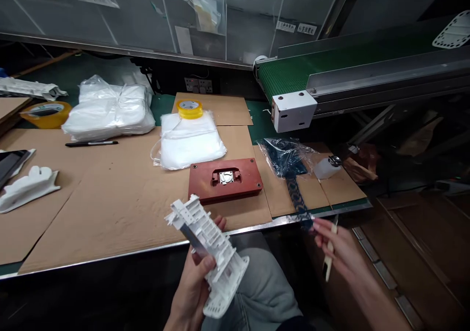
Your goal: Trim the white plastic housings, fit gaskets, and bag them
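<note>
Left hand (189, 284): low at bottom centre, in front of the counter's front edge (110, 255), fingers curled and gripping
Left thumb (209, 261): bent across the front of the grip
Left wrist (175, 319): cut off by the bottom edge of the view
Right hand (341, 252): out to the lower right, well apart from the left, just beyond the counter's front edge
Right fingertips (317, 225): pressed close together, pointing left
Right forearm (378, 292): slanting up from the bottom right

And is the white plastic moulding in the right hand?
No, the left hand holds the white plastic moulding, not the right hand.
</note>
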Motion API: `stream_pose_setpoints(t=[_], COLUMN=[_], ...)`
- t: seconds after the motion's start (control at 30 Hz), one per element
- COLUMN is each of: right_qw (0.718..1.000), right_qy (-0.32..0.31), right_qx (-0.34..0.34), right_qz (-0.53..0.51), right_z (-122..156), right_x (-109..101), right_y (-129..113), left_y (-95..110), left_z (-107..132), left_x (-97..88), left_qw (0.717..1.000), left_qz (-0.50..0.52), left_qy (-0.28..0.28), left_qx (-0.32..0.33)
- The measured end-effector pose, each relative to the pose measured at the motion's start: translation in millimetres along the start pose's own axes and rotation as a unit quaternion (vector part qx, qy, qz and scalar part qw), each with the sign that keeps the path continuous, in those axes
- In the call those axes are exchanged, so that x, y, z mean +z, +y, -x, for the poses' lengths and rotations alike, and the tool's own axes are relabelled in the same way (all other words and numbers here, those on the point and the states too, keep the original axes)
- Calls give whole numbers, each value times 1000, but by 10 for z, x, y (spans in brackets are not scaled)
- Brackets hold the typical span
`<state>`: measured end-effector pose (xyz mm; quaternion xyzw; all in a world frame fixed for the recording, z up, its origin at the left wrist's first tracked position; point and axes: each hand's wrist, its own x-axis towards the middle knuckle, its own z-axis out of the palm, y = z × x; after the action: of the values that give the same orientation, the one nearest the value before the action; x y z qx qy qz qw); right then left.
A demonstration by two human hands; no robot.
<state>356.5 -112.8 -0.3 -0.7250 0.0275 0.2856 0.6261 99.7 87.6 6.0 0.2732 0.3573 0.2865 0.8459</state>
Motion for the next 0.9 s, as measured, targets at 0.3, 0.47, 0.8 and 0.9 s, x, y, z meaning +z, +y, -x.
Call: stream_pose_setpoints(t=[0.3,0.47,0.8,0.9], right_qw=[987,985,986,982], right_qy=[-119,-145,-159,-156], right_qx=[100,89,-30,-77], right_qz=[-34,-14,36,75], right_z=[888,832,402,376], right_x=[272,375,535,466], right_y=[726,628,617,624], left_y=[62,154,155,170], left_z=[-332,-268,-222,-131], left_x=[265,433,389,335], left_qw=[995,992,994,997], left_qz=[87,70,58,39], left_qy=[-32,-66,-61,-42], left_qx=[35,79,64,41])
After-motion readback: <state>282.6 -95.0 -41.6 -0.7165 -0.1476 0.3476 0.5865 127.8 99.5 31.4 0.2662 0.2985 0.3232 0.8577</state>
